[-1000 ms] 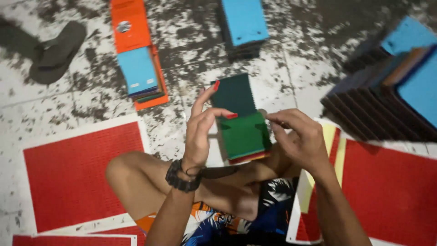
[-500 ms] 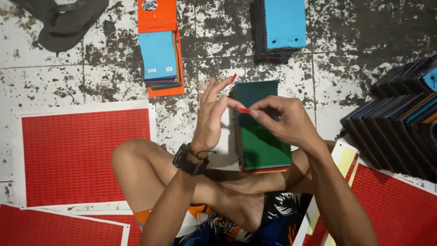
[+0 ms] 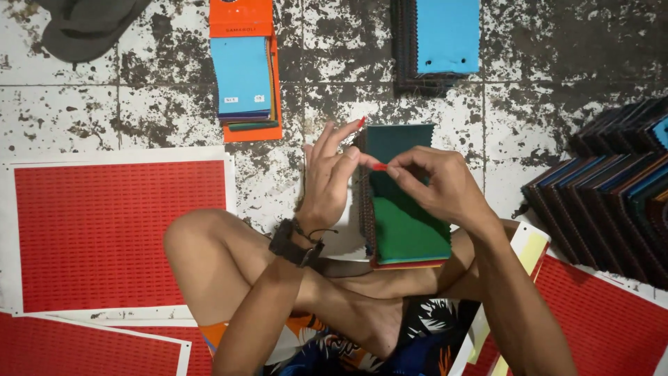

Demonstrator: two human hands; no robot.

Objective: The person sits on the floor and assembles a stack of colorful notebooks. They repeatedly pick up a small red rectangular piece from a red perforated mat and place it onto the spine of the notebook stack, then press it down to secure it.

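- My landmark is the green fabric swatch stack (image 3: pixel 407 223), which rests against my crossed legs on the tiled floor (image 3: pixel 153 118), its top sheet green with a darker teal sheet showing at the far end.
- My right hand (image 3: pixel 435 184) hovers over the stack's upper half, thumb and forefinger pinched shut on a small red strip (image 3: pixel 379 166).
- My left hand (image 3: pixel 330 174) sits at the stack's left edge; its thumb and forefinger seem to meet the strip's other end, the remaining fingers (image 3: pixel 334 136) fanned loose. Whether it truly grips, I cannot tell.
- A second red bit shows at a left fingertip; too small to identify.
- Left of the stack lies a red sheet (image 3: pixel 122 233); beyond it, an orange swatch card with blue samples (image 3: pixel 243 73) and a blue-topped swatch pile (image 3: pixel 445 38); to its right, a fanned row of dark swatch books (image 3: pixel 612 195).
- Risks, as I judge them: the strip is tiny and could slip from the pinch and vanish against the red sheets; the stack, propped on my legs, could slide or fan apart if I shift.
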